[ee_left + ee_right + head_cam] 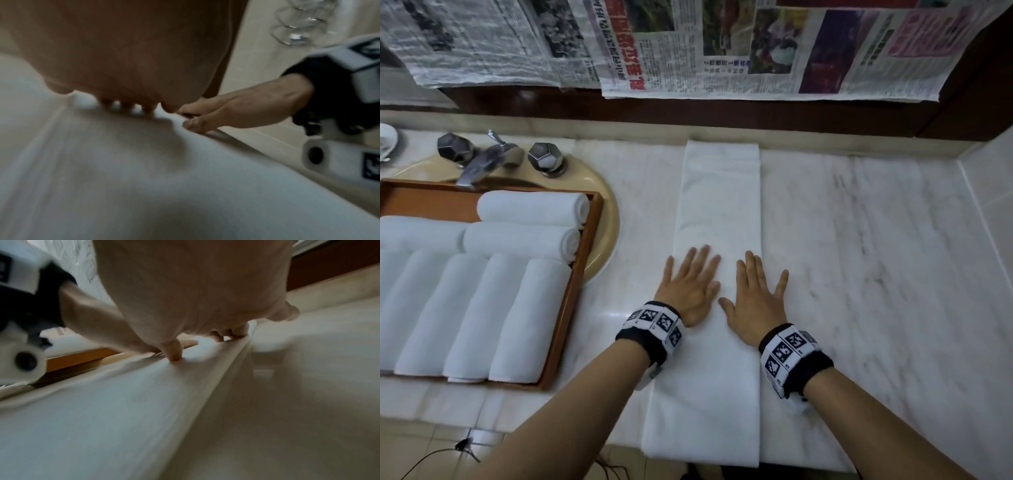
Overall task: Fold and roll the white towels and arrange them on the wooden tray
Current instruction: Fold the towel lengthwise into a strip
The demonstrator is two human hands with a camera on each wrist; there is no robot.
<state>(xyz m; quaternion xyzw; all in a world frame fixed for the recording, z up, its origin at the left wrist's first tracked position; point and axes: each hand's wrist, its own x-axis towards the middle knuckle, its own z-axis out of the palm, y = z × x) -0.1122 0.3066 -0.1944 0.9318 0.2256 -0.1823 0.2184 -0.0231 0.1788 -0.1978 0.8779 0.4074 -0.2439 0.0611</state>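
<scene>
A white towel (717, 205), folded into a long narrow strip, lies on the marble counter and runs from the back wall to the front edge. Both my hands lie flat on its middle with straight, spread fingers. My left hand (690, 284) presses the towel's left half and my right hand (755, 294) its right half, side by side. In the wrist views each palm (127, 53) (195, 288) fills the top, fingertips down on the white cloth (144, 186) (92, 418). On the left a wooden tray (582, 260) holds several rolled white towels (530, 207).
The tray rests partly over a beige sink (606, 219) with a chrome tap (482, 161) and two faceted knobs. Newspaper sheets (722, 51) hang on the wall behind. A tiled wall (989, 192) bounds the counter on the right. A black cable (462, 448) lies on the floor below.
</scene>
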